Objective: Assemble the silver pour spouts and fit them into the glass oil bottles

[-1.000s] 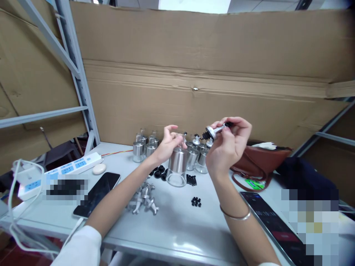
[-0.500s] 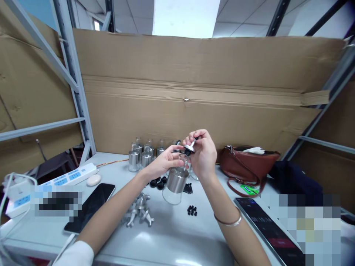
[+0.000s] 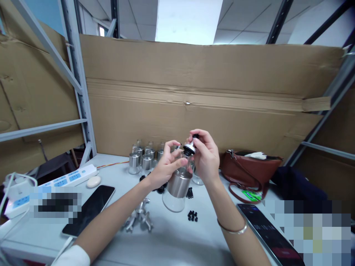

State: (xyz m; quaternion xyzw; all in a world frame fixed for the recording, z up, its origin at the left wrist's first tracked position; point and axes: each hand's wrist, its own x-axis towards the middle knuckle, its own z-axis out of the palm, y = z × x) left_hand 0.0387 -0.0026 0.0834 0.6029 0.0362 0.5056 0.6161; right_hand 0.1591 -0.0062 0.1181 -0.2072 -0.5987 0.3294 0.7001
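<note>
My left hand point(image 3: 163, 166) is wrapped round the neck of a glass bottle with a steel sleeve point(image 3: 177, 186), held tilted just above the grey table point(image 3: 172, 240). My right hand point(image 3: 205, 157) pinches a metal pourer cap with a black tip point(image 3: 190, 147) and sets it on the bottle's mouth. A pile of loose metal spouts point(image 3: 140, 218) lies below my left forearm. Small black plugs point(image 3: 192, 215) lie beside the bottle. Several finished bottles point(image 3: 141, 159) stand behind my hands.
A phone point(image 3: 88, 210) and a white power strip point(image 3: 55, 183) lie at the left, with a small white oval object point(image 3: 93, 181). A brown bag point(image 3: 249, 171) and a dark tablet point(image 3: 269, 232) are at the right. A cardboard wall point(image 3: 194, 92) backs the table.
My right hand has carried the pourer cap from up at the right down onto the bottle's mouth. My left hand has closed on the bottle's neck and lifted it, tilted, off the table.
</note>
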